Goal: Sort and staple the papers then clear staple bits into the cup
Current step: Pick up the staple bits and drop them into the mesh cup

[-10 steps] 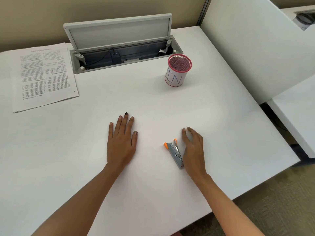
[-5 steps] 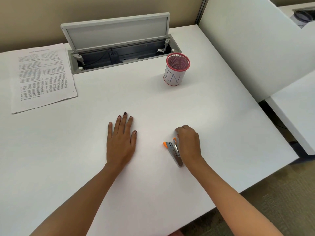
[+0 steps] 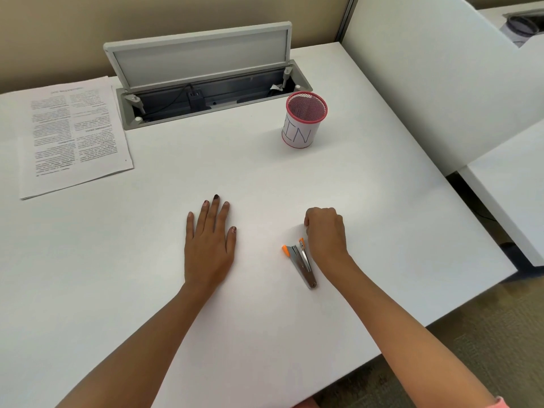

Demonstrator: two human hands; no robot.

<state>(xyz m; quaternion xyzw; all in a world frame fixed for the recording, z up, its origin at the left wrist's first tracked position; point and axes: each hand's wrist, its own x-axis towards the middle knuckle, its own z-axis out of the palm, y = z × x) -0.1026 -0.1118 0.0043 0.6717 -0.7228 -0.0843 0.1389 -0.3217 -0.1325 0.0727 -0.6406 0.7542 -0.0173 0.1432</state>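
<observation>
Left hand (image 3: 209,245) lies flat on the counter (image 3: 117,290), fingers straight. Right hand (image 3: 325,231) is curled, just beside the stapler (image 3: 300,260); whether it holds anything is hidden. Mesh cup (image 3: 304,120) stands well apart. Staple bits are likely tiny, light and sharp: pinch with fingertips.

Papers (image 3: 73,134): thin stack of white printed sheets, two columns of text, lying flat at the far left corner of the bench (image 3: 265,334), slightly skewed to its edges. Lower sheets peek out along the stack's near edge.

Cup (image 3: 300,134): pink mesh pot, upright, white label wrapped round it with blue handwritten letters. Stands toward the far edge, right of centre. Contents not discernible.

Stapler (image 3: 301,265): small, silver, orange tips. Lies toward the near edge, right of centre, orange end pointing away and parted in a narrow V.
</observation>
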